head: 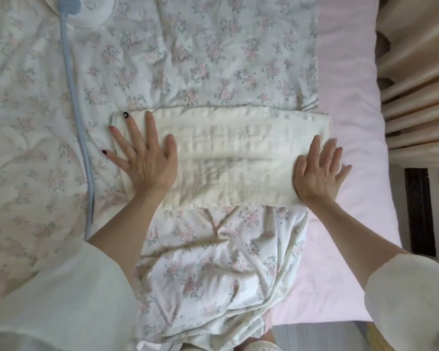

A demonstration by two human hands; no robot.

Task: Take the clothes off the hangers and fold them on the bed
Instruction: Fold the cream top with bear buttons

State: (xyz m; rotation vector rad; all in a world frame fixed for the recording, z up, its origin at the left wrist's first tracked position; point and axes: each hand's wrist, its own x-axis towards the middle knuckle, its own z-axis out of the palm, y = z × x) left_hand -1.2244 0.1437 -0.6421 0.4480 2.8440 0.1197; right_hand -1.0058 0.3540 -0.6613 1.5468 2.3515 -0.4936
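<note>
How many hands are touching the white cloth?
2. The left hand presses flat on the left end of the white cloth; the right hand presses on its right end.

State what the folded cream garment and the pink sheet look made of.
Folded cream garment: soft textured knit or waffle weave, matte, judging by its faint grid ridges. Pink sheet: smooth plain cloth, possibly cotton, matte with few creases.

Floral duvet (pixel 188 59) covers most of the view, wrinkled. Pale blue piping (pixel 72 97) runs down its left part, from a blue-and-white round patch (pixel 86 11) at top left. Pink sheet (pixel 350 84) exposed along right side. Beige pleated curtain (pixel 416 72) at right edge, dark furniture piece (pixel 420 211) below it.
</note>
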